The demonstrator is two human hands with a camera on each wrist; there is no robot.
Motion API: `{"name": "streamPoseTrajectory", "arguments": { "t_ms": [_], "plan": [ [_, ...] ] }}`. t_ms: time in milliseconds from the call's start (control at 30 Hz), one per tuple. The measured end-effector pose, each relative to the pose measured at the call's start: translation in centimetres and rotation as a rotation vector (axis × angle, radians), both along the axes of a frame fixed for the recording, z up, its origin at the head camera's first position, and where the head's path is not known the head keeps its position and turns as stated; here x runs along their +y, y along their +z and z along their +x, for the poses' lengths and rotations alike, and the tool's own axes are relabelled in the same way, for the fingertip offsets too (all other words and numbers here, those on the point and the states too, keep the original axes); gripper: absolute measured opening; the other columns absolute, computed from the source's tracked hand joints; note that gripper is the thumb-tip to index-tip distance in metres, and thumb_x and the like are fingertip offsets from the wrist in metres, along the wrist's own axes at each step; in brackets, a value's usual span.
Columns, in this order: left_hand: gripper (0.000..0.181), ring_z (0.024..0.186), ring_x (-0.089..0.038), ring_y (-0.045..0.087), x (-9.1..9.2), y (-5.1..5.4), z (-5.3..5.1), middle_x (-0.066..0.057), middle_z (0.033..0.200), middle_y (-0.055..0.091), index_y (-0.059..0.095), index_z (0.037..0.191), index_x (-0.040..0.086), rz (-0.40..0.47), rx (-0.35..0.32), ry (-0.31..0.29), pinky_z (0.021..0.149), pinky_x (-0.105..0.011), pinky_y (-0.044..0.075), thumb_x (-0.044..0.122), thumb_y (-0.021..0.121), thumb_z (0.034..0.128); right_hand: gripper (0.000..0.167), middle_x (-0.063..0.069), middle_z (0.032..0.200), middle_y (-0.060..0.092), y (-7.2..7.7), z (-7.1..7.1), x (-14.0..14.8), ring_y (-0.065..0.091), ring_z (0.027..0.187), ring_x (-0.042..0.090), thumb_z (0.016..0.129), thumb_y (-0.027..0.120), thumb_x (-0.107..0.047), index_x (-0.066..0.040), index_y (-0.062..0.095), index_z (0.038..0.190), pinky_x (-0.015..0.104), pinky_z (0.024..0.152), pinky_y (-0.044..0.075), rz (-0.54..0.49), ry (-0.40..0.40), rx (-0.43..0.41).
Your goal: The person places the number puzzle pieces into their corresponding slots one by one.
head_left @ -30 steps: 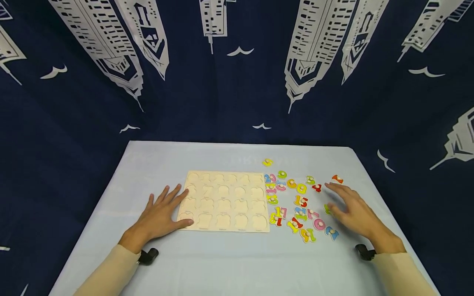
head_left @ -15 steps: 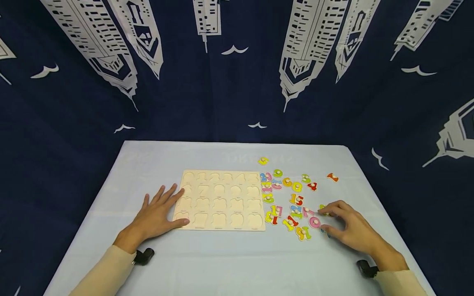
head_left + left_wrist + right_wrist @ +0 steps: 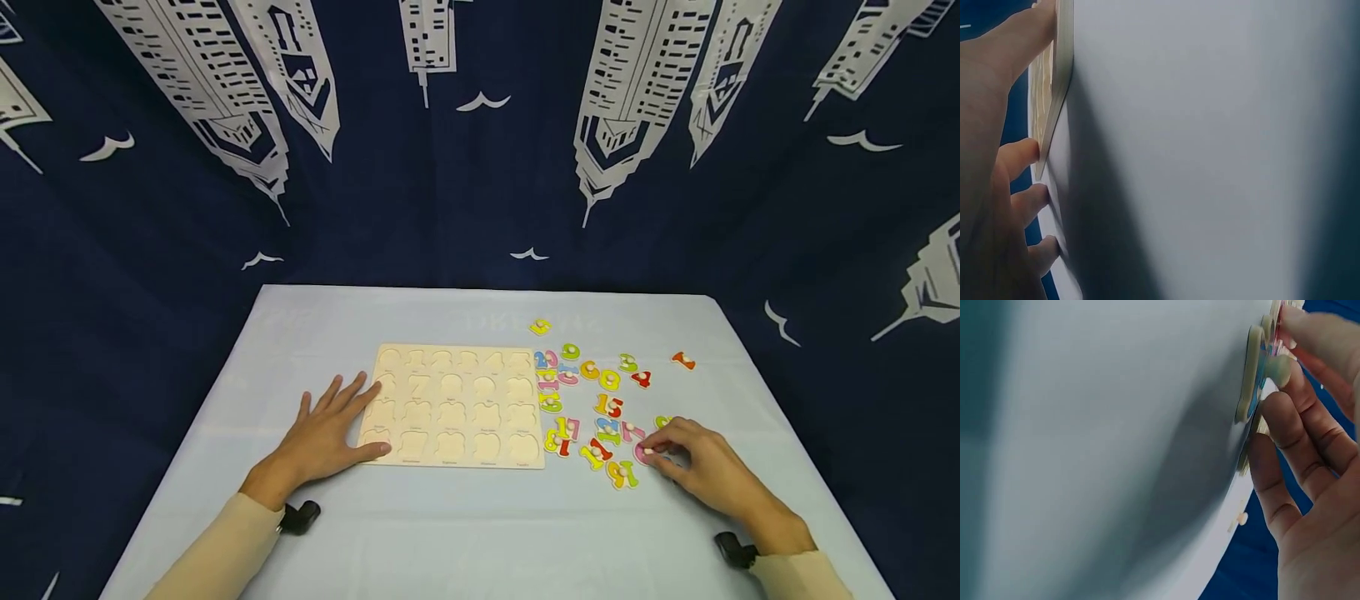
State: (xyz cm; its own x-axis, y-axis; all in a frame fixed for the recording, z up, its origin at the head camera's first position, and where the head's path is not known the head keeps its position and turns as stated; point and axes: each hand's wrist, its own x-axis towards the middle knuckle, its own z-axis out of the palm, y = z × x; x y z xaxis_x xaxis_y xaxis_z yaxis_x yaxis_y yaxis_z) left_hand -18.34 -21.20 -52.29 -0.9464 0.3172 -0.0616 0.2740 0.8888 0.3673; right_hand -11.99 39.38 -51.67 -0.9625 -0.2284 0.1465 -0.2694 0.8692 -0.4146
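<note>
My left hand [image 3: 318,437] lies with spread fingers on the left edge of a wooden number puzzle board [image 3: 468,429], thumb and index finger on the wood. In the left wrist view the board's edge [image 3: 1063,75] shows beside the thumb. My right hand [image 3: 708,467] pinches a pink 0-shaped puzzle piece [image 3: 639,452] between thumb and index finger. The fingers partly cover that piece. A blue knobbed piece [image 3: 1262,372] lies under the right hand's other fingers, hidden in the head view. A green piece [image 3: 663,421] is just beyond the right knuckles.
Several coloured number pieces [image 3: 609,406] are scattered right of the board on the white table [image 3: 450,533]. A yellow piece [image 3: 540,327] lies beyond the board's far right corner, and an orange one [image 3: 683,360] farther right. A dark blue printed curtain [image 3: 450,183] hangs behind.
My right hand has come down from near the red and orange pieces toward the front, and its thumb and index finger have closed on the pink piece. The left hand stays on the board.
</note>
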Motion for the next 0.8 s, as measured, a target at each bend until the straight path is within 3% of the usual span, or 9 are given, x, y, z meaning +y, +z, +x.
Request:
{"name": "streamPoseTrajectory", "arguments": {
  "t_ms": [100, 233, 433, 567, 800],
  "plan": [
    [0.11, 0.18, -0.058, 0.018, 0.2, 0.1, -0.1, -0.013, 0.195, 0.028, 0.041, 0.183, 0.026, 0.009, 0.004, -0.005, 0.133, -0.096, 0.008, 0.079, 0.081, 0.0953, 0.022, -0.017, 0.099, 0.07, 0.2, -0.2, -0.2, 0.06, 0.09, -0.001, 0.094, 0.1, -0.025, -0.028, 0.088, 0.112, 0.019, 0.084, 0.058, -0.002, -0.01, -0.05],
    [0.111, 0.181, -0.057, 0.017, 0.7, 0.0, -0.3, -0.012, 0.196, 0.027, 0.041, 0.183, 0.027, 0.014, -0.007, -0.01, 0.133, -0.096, 0.007, 0.08, 0.081, 0.0946, 0.021, -0.017, 0.094, 0.068, 0.6, 0.0, -0.1, 0.057, 0.086, -0.003, 0.093, 0.1, -0.021, -0.026, 0.089, 0.11, 0.02, 0.078, 0.057, -0.011, -0.011, -0.071],
    [0.111, 0.181, -0.057, 0.017, 1.1, -0.1, -0.5, -0.012, 0.196, 0.027, 0.04, 0.183, 0.026, 0.011, -0.013, -0.019, 0.133, -0.097, 0.007, 0.08, 0.08, 0.0954, 0.024, -0.02, 0.098, 0.074, 1.6, -0.1, -0.1, 0.063, 0.087, -0.004, 0.091, 0.101, -0.017, -0.029, 0.089, 0.108, 0.012, 0.083, 0.057, -0.072, 0.027, 0.048],
    [0.111, 0.18, -0.058, 0.018, 0.8, 0.1, -0.2, -0.014, 0.195, 0.028, 0.041, 0.183, 0.025, 0.002, -0.012, -0.009, 0.132, -0.097, 0.008, 0.079, 0.081, 0.0948, 0.03, -0.017, 0.105, 0.078, 2.1, -1.2, -2.0, 0.073, 0.09, -0.004, 0.088, 0.101, -0.012, -0.03, 0.089, 0.109, 0.008, 0.088, 0.057, -0.184, 0.12, 0.129],
    [0.112, 0.181, -0.056, 0.015, 0.1, 0.0, -0.2, -0.011, 0.196, 0.026, 0.04, 0.183, 0.027, 0.023, -0.02, 0.011, 0.134, -0.096, 0.005, 0.08, 0.082, 0.0943, 0.03, -0.005, 0.114, 0.082, 3.2, -4.8, -7.3, 0.08, 0.097, 0.005, 0.092, 0.097, -0.003, -0.022, 0.089, 0.113, 0.014, 0.092, 0.066, -0.342, 0.27, 0.126]
  ]
}}
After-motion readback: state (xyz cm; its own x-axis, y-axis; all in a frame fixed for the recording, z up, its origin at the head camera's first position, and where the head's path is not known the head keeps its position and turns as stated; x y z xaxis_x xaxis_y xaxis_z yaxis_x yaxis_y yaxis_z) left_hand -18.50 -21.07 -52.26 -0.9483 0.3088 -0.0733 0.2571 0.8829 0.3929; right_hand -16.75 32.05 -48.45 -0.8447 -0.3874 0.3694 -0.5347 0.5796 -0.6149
